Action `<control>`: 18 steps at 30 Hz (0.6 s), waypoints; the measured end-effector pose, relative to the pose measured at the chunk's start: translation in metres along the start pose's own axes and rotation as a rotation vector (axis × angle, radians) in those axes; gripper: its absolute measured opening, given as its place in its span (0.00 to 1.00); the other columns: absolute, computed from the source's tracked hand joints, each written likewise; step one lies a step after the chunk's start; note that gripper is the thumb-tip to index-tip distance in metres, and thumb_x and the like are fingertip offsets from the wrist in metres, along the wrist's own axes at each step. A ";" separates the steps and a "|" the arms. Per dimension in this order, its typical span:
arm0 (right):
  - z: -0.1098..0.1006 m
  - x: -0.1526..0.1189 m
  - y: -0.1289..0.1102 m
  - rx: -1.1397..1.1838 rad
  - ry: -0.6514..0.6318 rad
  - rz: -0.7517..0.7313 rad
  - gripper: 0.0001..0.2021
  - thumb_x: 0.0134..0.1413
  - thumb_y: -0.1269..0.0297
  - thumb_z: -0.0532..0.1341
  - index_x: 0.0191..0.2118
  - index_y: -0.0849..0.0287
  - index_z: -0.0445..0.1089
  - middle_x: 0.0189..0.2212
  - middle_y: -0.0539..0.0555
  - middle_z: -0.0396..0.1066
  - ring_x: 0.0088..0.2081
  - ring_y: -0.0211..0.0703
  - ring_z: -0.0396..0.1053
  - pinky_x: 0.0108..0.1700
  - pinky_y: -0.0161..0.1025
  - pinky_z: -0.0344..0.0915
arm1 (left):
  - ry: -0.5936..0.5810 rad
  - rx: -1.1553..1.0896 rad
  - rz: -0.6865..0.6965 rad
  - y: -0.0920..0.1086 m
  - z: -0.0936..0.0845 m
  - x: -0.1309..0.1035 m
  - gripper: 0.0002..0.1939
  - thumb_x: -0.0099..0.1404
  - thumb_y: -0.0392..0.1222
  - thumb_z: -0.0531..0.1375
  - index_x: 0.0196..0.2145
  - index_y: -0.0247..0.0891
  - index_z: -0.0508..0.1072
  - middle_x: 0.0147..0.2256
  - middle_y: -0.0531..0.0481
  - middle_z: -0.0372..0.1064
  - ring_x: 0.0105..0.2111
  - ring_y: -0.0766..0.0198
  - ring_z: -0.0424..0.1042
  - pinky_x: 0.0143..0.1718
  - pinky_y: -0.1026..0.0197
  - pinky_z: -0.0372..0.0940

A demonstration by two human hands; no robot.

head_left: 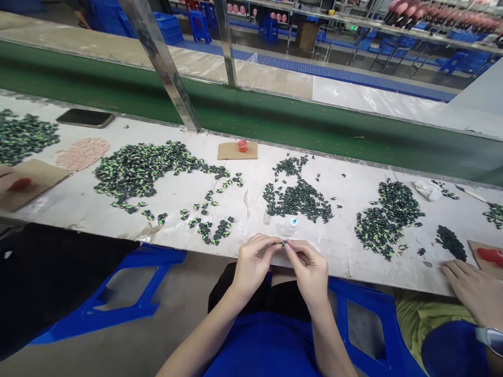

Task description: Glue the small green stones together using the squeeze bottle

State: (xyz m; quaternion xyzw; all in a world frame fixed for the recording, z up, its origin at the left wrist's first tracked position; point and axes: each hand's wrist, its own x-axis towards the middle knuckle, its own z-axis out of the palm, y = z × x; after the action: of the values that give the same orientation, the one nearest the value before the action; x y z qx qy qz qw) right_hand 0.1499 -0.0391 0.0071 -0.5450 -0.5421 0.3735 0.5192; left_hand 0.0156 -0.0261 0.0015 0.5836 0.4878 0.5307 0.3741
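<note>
Close to the table's front edge, the fingertips of my left hand (253, 262) and my right hand (310, 268) meet, both pinching a small black-and-green piece (282, 244). Fingers hide most of it, so its exact kind cannot be made out. Just beyond my fingertips is a small white bottle (290, 225) with a blue tip. Behind that lies a pile of small dark pieces (301, 199). To the left, loose black-and-green pieces (204, 230) trail towards a big heap of similar ones (137, 167).
A red cup (242, 146) stands on cardboard (228, 152) at the back. Another person's hand (473, 288) rests right, near more dark piles (389, 214). At left are pale pink pieces (83, 153), a phone (85, 118) and a blue stool (118, 293). A metal post (165, 68) rises behind.
</note>
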 end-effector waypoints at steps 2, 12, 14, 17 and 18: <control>0.001 -0.001 0.003 -0.025 0.035 -0.108 0.04 0.55 0.67 0.63 0.34 0.56 0.77 0.33 0.54 0.76 0.37 0.44 0.75 0.39 0.41 0.73 | 0.002 -0.065 -0.094 0.003 0.001 0.002 0.06 0.60 0.35 0.61 0.32 0.39 0.79 0.31 0.49 0.78 0.34 0.61 0.76 0.38 0.61 0.70; -0.003 0.002 0.005 0.039 0.006 -0.166 0.04 0.55 0.69 0.64 0.34 0.55 0.77 0.31 0.53 0.75 0.34 0.43 0.74 0.36 0.40 0.73 | -0.133 -0.119 -0.210 0.018 -0.005 0.008 0.07 0.58 0.39 0.62 0.33 0.37 0.79 0.33 0.47 0.79 0.35 0.59 0.78 0.41 0.60 0.72; -0.004 0.003 0.003 0.031 0.002 -0.174 0.04 0.54 0.69 0.64 0.34 0.55 0.77 0.30 0.53 0.75 0.34 0.42 0.74 0.36 0.39 0.73 | -0.136 -0.090 -0.210 0.019 -0.005 0.007 0.07 0.59 0.39 0.61 0.34 0.37 0.79 0.34 0.46 0.79 0.36 0.59 0.78 0.42 0.60 0.72; -0.009 0.005 0.000 -0.020 -0.026 -0.204 0.05 0.54 0.71 0.64 0.34 0.55 0.76 0.30 0.52 0.75 0.33 0.41 0.74 0.35 0.38 0.73 | -0.163 -0.069 -0.215 0.021 -0.006 0.006 0.07 0.60 0.39 0.60 0.34 0.37 0.78 0.35 0.47 0.78 0.37 0.60 0.77 0.42 0.60 0.71; -0.011 0.005 -0.001 -0.039 -0.044 -0.215 0.06 0.54 0.71 0.63 0.36 0.55 0.76 0.30 0.52 0.75 0.33 0.41 0.74 0.35 0.38 0.73 | -0.177 -0.064 -0.210 0.021 -0.006 0.006 0.07 0.60 0.39 0.60 0.35 0.37 0.78 0.35 0.47 0.78 0.38 0.60 0.77 0.43 0.60 0.71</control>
State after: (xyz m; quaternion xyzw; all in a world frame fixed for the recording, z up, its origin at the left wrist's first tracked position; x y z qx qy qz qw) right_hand 0.1611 -0.0358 0.0112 -0.4854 -0.6157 0.3170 0.5337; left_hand 0.0128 -0.0256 0.0239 0.5617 0.4940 0.4502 0.4876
